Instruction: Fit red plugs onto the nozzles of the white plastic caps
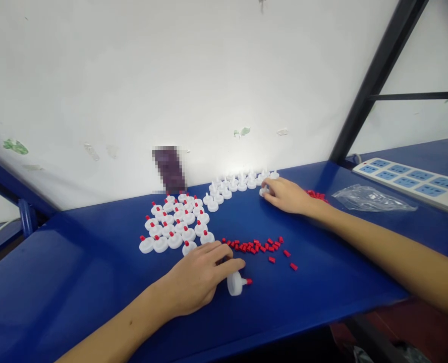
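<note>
This looks like a small workshop with a plain work station: a blue worktop (322, 262) between a blue bar (28, 219) at left and a dark post (375, 75) at right, many identical white caps (168, 230) in batches, loose red tips (250, 247), a many-socket power strip (413, 181) at far right, and a scuffed, bare white wall (209, 75).

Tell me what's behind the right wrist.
Small red pieces show just beyond the wrist of the right hand. The wrist covers their near side, so any more pieces there can't be seen.
</note>
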`<action>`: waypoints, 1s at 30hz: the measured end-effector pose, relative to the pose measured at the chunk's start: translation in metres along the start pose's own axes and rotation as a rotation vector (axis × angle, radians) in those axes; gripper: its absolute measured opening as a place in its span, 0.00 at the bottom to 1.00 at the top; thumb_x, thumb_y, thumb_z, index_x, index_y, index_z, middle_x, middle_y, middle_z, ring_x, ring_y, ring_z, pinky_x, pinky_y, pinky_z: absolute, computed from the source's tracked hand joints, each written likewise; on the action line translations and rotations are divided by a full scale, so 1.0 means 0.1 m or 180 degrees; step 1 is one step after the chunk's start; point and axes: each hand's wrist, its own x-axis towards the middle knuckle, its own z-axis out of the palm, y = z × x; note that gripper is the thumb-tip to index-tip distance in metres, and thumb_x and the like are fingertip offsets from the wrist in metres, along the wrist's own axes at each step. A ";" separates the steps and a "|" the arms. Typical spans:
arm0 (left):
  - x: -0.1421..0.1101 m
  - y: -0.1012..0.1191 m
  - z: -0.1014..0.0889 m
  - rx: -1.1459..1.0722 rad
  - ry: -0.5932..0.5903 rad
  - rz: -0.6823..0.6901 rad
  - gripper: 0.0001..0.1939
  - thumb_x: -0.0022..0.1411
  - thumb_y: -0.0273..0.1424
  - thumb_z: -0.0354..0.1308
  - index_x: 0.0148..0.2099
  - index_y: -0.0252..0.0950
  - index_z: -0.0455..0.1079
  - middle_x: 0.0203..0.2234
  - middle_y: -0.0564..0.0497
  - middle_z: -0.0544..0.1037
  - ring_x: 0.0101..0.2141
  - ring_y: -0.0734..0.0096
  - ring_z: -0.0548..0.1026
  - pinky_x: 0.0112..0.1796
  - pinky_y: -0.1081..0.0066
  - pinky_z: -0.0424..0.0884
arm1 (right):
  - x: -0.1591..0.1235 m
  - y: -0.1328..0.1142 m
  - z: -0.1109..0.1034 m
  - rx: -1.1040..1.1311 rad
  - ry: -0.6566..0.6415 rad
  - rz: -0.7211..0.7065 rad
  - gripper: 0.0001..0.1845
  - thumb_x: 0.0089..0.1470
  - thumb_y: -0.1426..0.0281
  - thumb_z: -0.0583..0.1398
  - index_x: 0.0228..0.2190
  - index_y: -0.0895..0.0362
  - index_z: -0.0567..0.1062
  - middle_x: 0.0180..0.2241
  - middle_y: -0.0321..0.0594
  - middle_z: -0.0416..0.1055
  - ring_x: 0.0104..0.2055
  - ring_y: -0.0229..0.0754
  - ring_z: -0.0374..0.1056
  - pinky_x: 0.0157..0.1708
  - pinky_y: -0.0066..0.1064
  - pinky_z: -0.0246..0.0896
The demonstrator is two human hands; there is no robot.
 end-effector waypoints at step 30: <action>0.07 0.32 0.01 -0.0103 -0.0153 0.0304 0.20 0.68 0.31 0.52 0.61 0.39 0.62 0.49 0.43 0.72 0.46 0.58 0.71 0.46 0.59 0.70 | -0.03 -0.09 0.01 -0.0043 -0.0360 0.0323 0.23 0.66 0.56 0.44 0.47 0.54 0.71 0.44 0.49 0.76 0.44 0.55 0.73 0.38 0.38 0.61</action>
